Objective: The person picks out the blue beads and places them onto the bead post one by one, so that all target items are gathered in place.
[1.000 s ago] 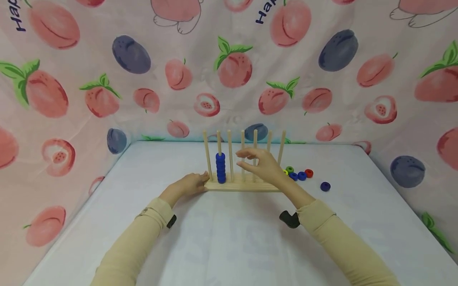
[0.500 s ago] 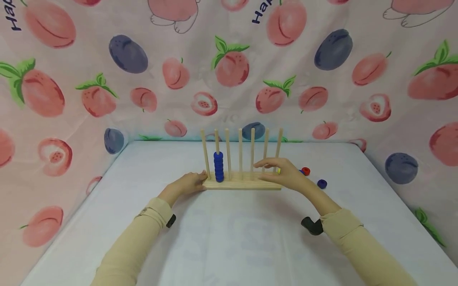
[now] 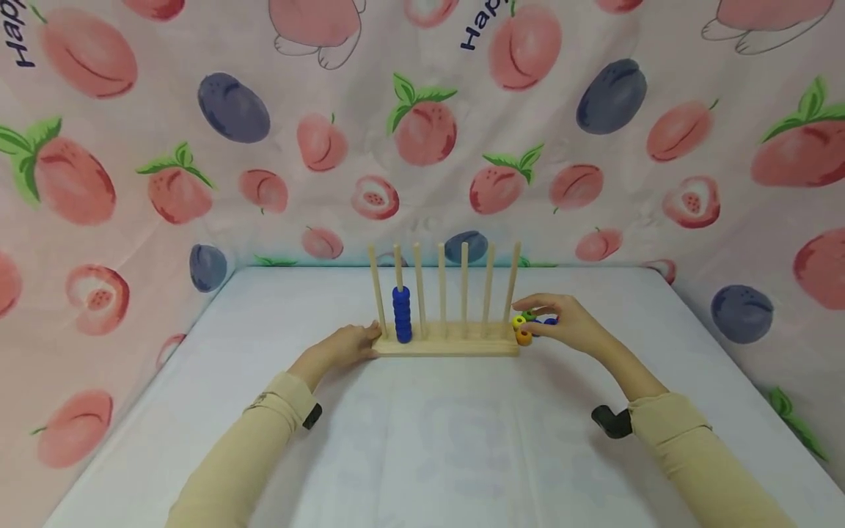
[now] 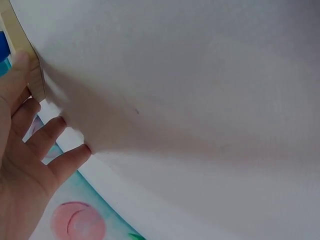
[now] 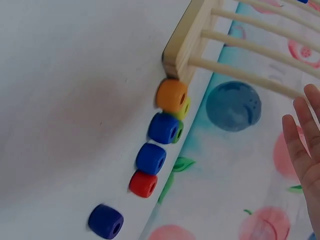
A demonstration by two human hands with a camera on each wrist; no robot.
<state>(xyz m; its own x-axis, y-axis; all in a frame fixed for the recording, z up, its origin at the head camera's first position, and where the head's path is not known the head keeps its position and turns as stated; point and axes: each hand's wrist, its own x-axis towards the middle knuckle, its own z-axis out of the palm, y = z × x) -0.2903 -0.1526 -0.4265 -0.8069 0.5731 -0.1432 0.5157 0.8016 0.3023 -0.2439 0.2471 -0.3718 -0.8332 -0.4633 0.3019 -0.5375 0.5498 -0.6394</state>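
A wooden rack [image 3: 445,347] with several upright pegs stands on the table. Blue beads [image 3: 401,315] are stacked on its second peg from the left. My left hand [image 3: 343,346] holds the rack's left end, the thumb on the wood in the left wrist view. Over the loose beads at the rack's right end is my right hand [image 3: 573,324], fingers and thumb apart, nothing between them. The right wrist view shows these beads: orange [image 5: 170,95] against the rack, yellow [image 5: 184,108], green [image 5: 178,132], two blue beads [image 5: 162,128] and a red bead [image 5: 143,184].
A dark blue bead [image 5: 105,221] lies apart from the row, hidden behind my right hand in the head view. White cloth [image 3: 422,440] covers the table. A fruit-print curtain [image 3: 422,198] hangs right behind the rack.
My right hand has moved right and down, from over the middle pegs to the loose beads past the rack's right end. The left hand stays at the rack's left end.
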